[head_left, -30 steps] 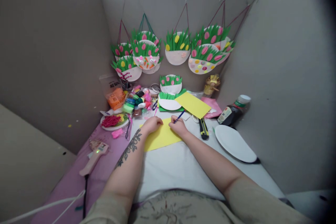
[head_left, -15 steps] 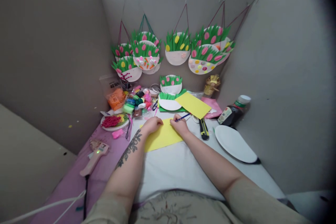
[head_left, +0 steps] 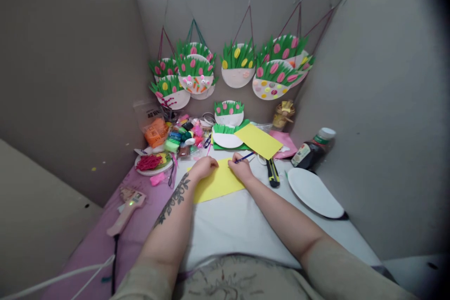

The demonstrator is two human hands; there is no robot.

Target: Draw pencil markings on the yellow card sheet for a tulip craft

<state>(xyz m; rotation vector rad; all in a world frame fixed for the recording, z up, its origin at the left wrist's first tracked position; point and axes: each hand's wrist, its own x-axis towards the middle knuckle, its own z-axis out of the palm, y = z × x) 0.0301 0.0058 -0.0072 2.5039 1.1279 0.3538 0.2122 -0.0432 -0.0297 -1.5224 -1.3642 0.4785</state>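
A sheet of yellow paper (head_left: pixel 220 185) lies on the white table cover in front of me. My left hand (head_left: pixel 206 168) rests on its upper left part, fingers curled together and pressing the sheet down. Over the upper right part, my right hand (head_left: pixel 241 168) is closed around a dark blue pencil (head_left: pixel 249 155) whose back end leans up to the right. The pencil's tip is hidden by the fingers, and no drawn line can be made out. A second yellow sheet (head_left: pixel 259 140) lies just beyond, partly on green paper.
A utility knife (head_left: pixel 272 173), a cut paper plate (head_left: pixel 314 192) and a dark bottle (head_left: pixel 312 147) lie or stand at right. At left are a glue gun (head_left: pixel 126 213), a plate with pink yarn (head_left: pixel 149 163) and colourful packets (head_left: pixel 181 138). Decorated half-plates (head_left: pixel 238 77) hang behind.
Almost nothing differs. The right hand and the pencil have shifted very slightly; the left hand and the paper stay in place.
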